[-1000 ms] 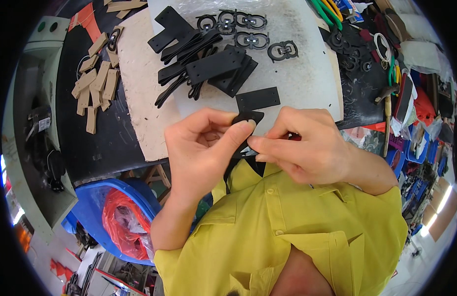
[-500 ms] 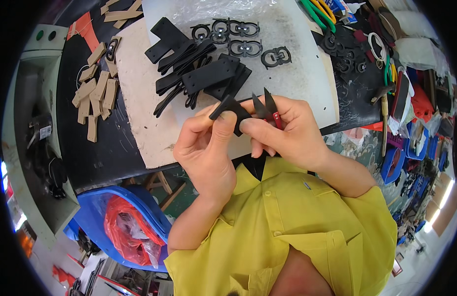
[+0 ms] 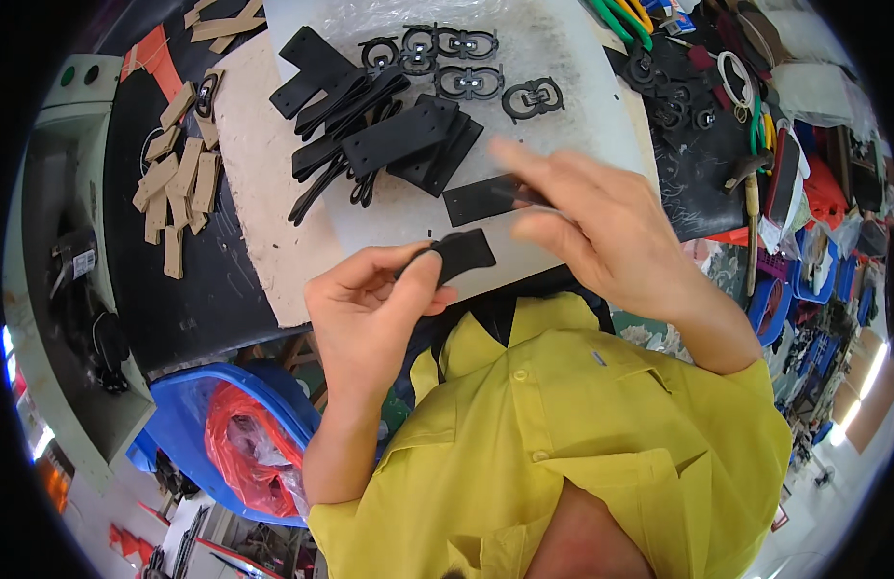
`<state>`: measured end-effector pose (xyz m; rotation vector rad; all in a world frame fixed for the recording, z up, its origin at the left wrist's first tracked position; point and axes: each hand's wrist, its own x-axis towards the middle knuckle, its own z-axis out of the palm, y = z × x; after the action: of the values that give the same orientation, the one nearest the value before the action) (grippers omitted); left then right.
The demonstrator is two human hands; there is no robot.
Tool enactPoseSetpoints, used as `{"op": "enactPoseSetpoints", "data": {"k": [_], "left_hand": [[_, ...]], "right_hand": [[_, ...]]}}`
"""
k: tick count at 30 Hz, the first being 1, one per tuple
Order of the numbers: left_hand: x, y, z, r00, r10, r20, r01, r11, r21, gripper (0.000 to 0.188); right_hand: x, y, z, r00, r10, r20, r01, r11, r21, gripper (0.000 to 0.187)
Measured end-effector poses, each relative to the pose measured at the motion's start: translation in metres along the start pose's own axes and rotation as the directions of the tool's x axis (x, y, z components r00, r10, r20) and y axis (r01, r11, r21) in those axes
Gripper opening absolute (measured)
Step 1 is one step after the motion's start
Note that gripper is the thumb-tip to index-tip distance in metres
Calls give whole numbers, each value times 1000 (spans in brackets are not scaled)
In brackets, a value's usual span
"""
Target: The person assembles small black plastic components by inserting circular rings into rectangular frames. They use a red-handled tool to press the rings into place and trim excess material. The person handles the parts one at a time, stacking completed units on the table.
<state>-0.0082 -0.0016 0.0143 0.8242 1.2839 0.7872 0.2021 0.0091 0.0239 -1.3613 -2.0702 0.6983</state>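
My left hand (image 3: pixel 370 299) pinches a short, slightly curved black strap piece (image 3: pixel 466 254) between thumb and fingers, just above the near edge of the work board. My right hand (image 3: pixel 611 227) is to the right, apart from that strap and smeared by motion. A dark blurred shape lies between its thumb and fingers, and I cannot make out whether it is the snips. Close to the right fingertips, a flat black strip (image 3: pixel 469 202) with small holes lies on the white sheet. Beyond it is a pile of black straps (image 3: pixel 394 140), some flat and some folded into loops.
Several black ring-shaped buckles (image 3: pixel 469 82) lie past the strap pile on the white sheet (image 3: pixel 601 125). Tan strips (image 3: pixel 186 169) are scattered at the left. Tools and cables (image 3: pixel 746 87) crowd the right. A blue bin (image 3: pixel 191 425) with red plastic stands at lower left.
My right hand has let go of the strap and moved right and up. The left hand keeps it, shifted a little left and down. The flat strip on the sheet now shows.
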Motion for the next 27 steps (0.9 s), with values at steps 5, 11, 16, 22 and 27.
{"op": "enactPoseSetpoints", "data": {"k": [5,11,16,22,27], "left_hand": [[2,1,2,997,-4,-77,-2,997,-76,13],[2,2,2,997,-19,-71,13,996,-84,13],[0,0,2,1000,0,-24,-1,999,-51,12],[-9,-4,13,946,320,-60,-300,928,223,15],[7,0,6,996,32,-78,-45,983,-178,29]], "right_hand": [[-11,-5,-3,972,-232,29,233,950,-208,37],[-15,3,0,909,-416,10,401,869,-290,35],[-13,4,-4,950,-307,51,311,930,-196,22],[5,2,-19,672,446,591,-725,561,400,9],[-4,-6,-9,978,-150,-143,139,987,-80,22]]}}
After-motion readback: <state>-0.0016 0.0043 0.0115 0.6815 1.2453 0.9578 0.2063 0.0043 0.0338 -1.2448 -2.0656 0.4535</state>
